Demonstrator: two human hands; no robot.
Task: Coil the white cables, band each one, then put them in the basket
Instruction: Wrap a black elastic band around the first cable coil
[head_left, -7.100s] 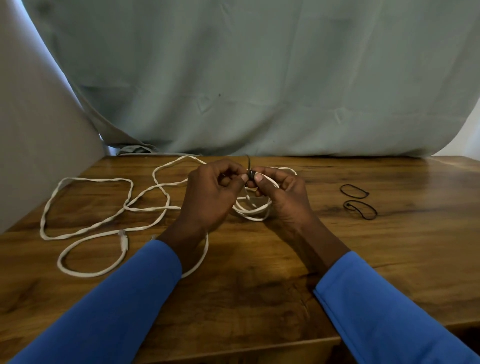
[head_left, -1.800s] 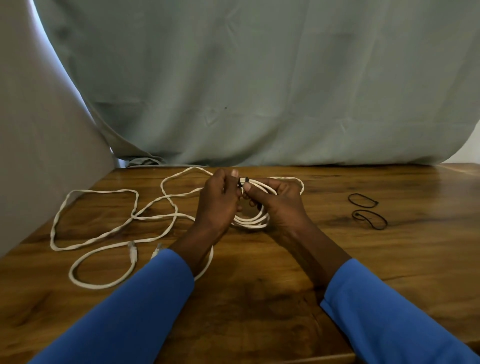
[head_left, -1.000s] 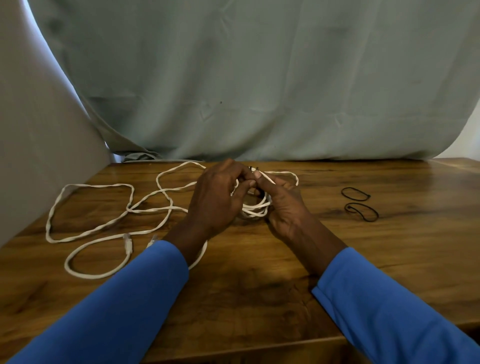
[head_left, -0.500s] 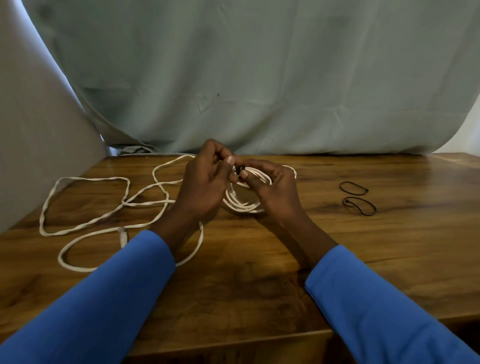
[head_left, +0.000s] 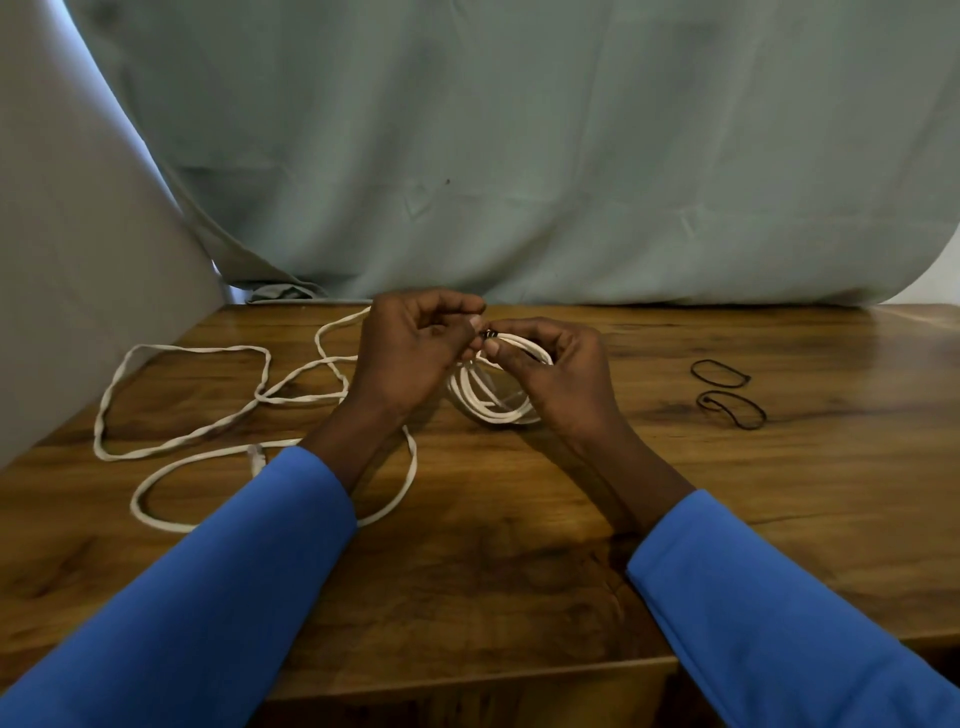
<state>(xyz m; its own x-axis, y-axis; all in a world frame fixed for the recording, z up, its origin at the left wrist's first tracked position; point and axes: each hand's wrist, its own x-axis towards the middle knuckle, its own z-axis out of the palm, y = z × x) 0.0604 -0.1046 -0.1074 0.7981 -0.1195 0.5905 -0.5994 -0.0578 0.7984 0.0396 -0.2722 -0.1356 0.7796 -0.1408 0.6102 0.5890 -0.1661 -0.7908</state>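
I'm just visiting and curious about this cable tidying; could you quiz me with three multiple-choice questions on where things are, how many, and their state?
1. Where do the loose black elastic bands lie on the brown wooden table?
A right of the hands
B left
C in a basket

2. How many are loose?
A one
B two
C four

3. The long white cable at left is:
A coiled
B banded
C sprawled loose

Answers: 1 A, they lie beyond the right hand. 2 B, two separate loops. 3 C, it wanders past the left hand, while the small white coil is held.
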